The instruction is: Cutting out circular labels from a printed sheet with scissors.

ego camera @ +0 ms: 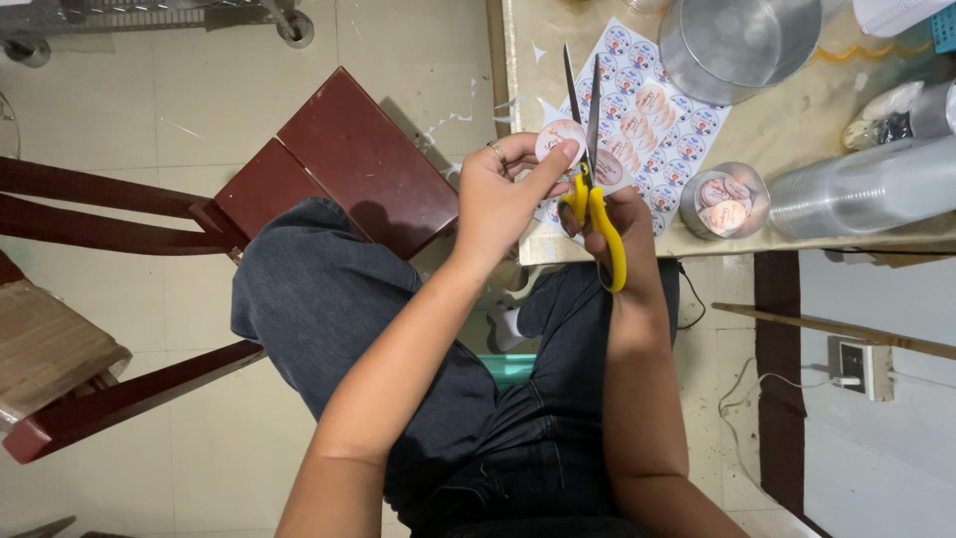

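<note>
Head view: left hand [498, 194] pinches a round sticker [560, 137] between thumb and fingers [554, 164], held above the bench [787, 130] edge. Right hand [619, 224] grips yellow-handled scissors [590, 149], fingers through the loops, blades slightly parted and pointing to 12 o'clock, just beside the sticker at its 3 o'clock. Sticker sheet [647, 110] lies on the bench under the blades. Small clear cup [725, 202] with cut stickers sits at 3 o'clock of the hands. Metal pot [742, 45] at 1 o'clock. Red chair [339, 159] at 9 o'clock.
</note>
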